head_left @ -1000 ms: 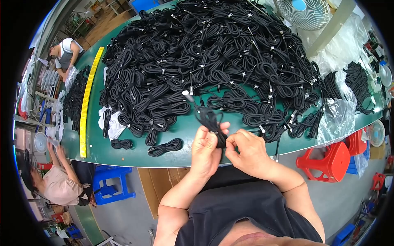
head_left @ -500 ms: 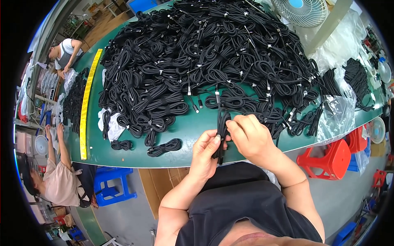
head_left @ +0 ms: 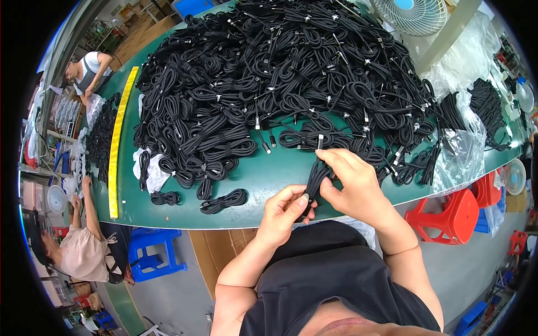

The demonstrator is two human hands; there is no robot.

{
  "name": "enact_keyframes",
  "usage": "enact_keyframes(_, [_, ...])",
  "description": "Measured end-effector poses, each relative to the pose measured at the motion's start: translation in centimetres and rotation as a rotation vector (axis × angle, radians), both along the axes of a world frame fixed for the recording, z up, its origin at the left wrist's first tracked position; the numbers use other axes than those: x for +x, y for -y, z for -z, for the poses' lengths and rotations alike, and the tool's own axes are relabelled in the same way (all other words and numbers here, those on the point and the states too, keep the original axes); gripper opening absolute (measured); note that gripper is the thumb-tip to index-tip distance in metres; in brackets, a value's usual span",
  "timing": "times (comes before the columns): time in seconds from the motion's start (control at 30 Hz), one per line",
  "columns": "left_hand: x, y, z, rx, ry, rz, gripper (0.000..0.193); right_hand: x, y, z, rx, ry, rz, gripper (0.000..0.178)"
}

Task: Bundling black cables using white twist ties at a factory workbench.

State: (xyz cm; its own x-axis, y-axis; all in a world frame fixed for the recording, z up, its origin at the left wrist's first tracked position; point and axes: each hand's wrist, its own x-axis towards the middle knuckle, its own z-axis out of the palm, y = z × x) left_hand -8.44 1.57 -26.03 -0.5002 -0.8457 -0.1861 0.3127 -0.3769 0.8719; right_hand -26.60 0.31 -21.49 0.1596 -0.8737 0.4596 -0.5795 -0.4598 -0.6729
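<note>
Near the table's front edge, a coiled black cable [head_left: 315,182] stands tilted between my hands, a metal plug [head_left: 320,141] poking up from its top. My left hand [head_left: 284,210] grips the lower part of the bundle, thumb across the front. From the right, my right hand [head_left: 353,182] has its fingertips at the bundle's top by the plug and its thumb lower against the side. The palm side of that hand is hidden. Just to the left on the table lies a bundled cable [head_left: 224,201]; a smaller bundle [head_left: 165,198] is beside it.
A big heap of black cables [head_left: 269,73] covers the green table [head_left: 252,215]. Yellow tape [head_left: 122,143] runs down the left; a fan [head_left: 412,14] and clear plastic bag [head_left: 459,157] are right. Red stool [head_left: 448,218] and blue stool [head_left: 154,252] stand below. Two people work at left.
The bundle has tilted rightward, with its plug now above my right fingertips. My right hand has shifted right and its fingers have spread along the coil. At left, the nearer person's hands moved.
</note>
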Motion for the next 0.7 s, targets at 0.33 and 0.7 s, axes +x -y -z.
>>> enact_keyframes(0.33, [0.9, 0.9, 0.5, 0.110, -0.219, -0.046, 0.031, 0.3, -0.2, 1.2, 0.298, 0.452, 0.027, 0.020])
enact_keyframes(0.7, [-0.2, 2.0, 0.9, 0.191, -0.519, -0.264, 0.036, 1.0, -1.3, 2.3, -0.274, -0.116, -0.207, 0.033])
